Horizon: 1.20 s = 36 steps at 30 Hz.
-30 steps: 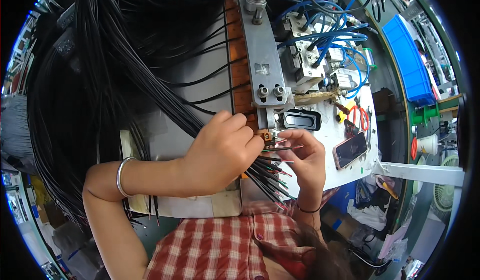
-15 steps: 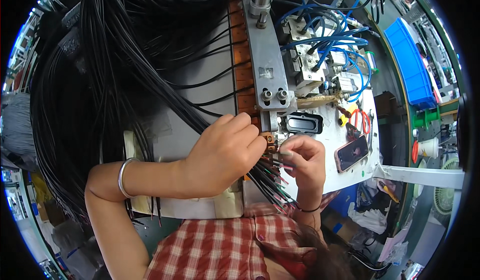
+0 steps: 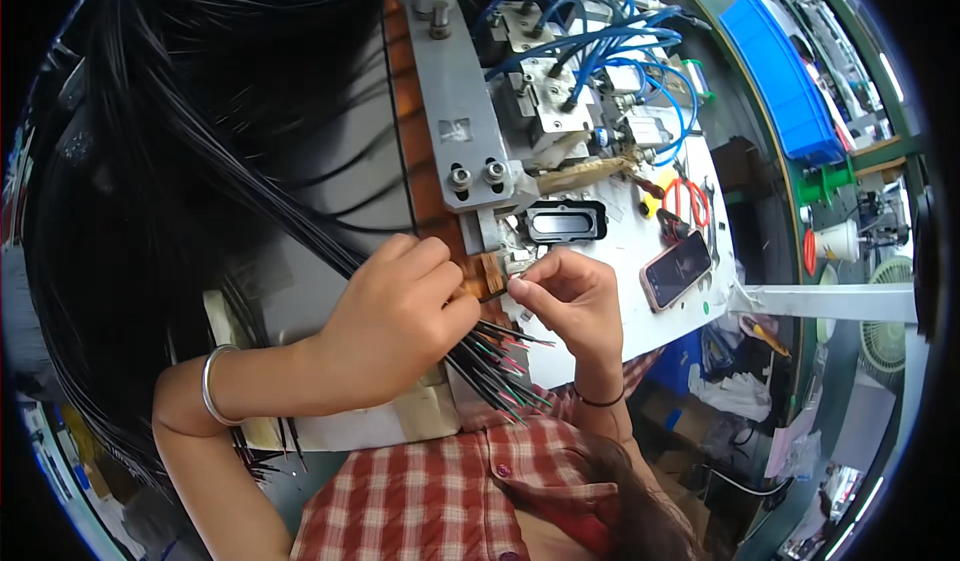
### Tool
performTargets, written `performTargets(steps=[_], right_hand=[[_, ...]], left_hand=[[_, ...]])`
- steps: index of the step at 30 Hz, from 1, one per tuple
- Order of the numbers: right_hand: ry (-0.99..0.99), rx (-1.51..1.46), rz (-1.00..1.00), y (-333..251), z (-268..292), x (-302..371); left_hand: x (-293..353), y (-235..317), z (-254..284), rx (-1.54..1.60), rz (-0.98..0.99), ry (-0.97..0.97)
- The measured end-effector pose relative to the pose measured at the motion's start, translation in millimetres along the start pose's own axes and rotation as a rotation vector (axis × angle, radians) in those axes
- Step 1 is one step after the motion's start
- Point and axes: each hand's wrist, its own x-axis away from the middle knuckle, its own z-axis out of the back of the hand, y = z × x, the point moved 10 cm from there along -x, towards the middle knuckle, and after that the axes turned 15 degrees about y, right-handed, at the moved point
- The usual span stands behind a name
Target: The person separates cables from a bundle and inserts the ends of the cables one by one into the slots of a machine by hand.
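My left hand (image 3: 395, 316) grips a thick bundle of black cables (image 3: 250, 181) that fans out to the upper left; the cut ends with coloured cores (image 3: 505, 376) stick out below my fingers. A silver bangle circles that wrist. My right hand (image 3: 570, 296) pinches a thin wire end at a small brown fixture (image 3: 488, 276), right beside my left thumb. Both hands meet just below the grey metal press column (image 3: 455, 111). What sits inside the fixture is hidden by my fingers.
A black oval frame part (image 3: 567, 221) lies behind my right hand. Blue air hoses (image 3: 590, 51) and valves crowd the machine's top. A phone (image 3: 678, 269), red-handled cutters (image 3: 685, 201) and a yellow tool lie on the white table. A blue bin (image 3: 780, 71) stands far right.
Both hands stay at the fixture. My right-hand fingers have shifted slightly left, closer to my left thumb, still pinching the wire.
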Motion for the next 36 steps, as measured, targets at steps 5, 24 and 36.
performTargets(steps=[5, 24, 36], right_hand=[[0.032, -0.004, -0.123, 16.1, 0.3, -5.5], [-0.077, 0.063, -0.069, 13.1, -9.9, -7.2], [0.115, 0.039, -0.095, 26.9, 12.2, -7.4]], left_hand=[[-6.4, -2.7, 2.3, -0.028, 0.028, 0.014], [4.2, -5.4, -4.4, -0.156, 0.028, -0.108], [-0.4, -9.3, 14.6, -0.038, 0.114, -0.098]])
